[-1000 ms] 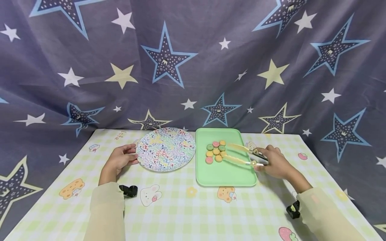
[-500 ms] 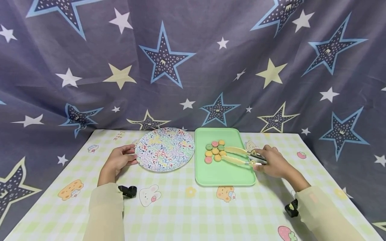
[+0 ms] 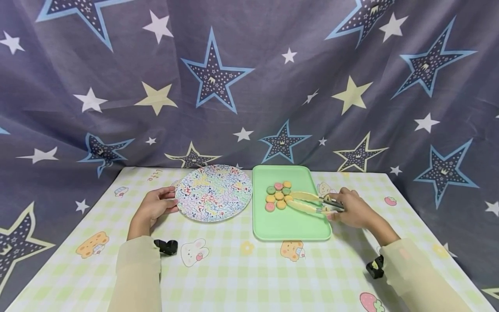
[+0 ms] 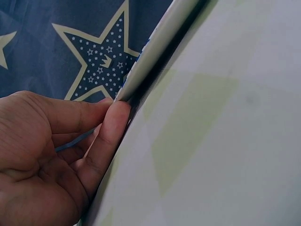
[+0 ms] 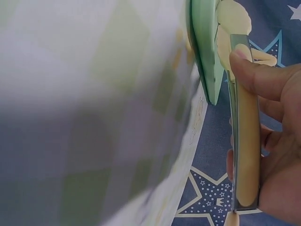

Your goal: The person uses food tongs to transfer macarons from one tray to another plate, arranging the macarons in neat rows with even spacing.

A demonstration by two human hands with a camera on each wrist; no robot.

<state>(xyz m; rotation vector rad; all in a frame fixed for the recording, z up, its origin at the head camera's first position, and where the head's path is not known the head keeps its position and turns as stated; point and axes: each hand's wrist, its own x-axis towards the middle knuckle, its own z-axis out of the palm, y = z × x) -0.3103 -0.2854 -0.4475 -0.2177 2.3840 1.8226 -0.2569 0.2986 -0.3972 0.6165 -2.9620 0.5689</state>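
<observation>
My left hand (image 3: 153, 209) pinches the near-left rim of a round, multicoloured speckled plate (image 3: 214, 193); in the left wrist view, thumb and finger (image 4: 115, 125) meet at the plate's edge (image 4: 155, 52). In my right hand (image 3: 355, 210) is a pair of tongs (image 3: 306, 203) with pale yellow tips and metal handles, gripped along the handle (image 5: 247, 136). Their tips reach over a green tray (image 3: 292, 227), beside a yellow piece (image 3: 288, 198) at the right of a cluster. Whether the tips touch it, I cannot tell. The cluster has several small round cookie-like pieces (image 3: 279, 196), yellow, pink and green.
A checked tablecloth (image 3: 218, 281) with cartoon prints covers the table. Plate and tray lie side by side near the back edge, almost touching. Behind them hangs a dark star-patterned curtain (image 3: 249, 108).
The two arms of the tongs have come closer together, narrowing around the yellow piece. My left hand and the plate stay in place.
</observation>
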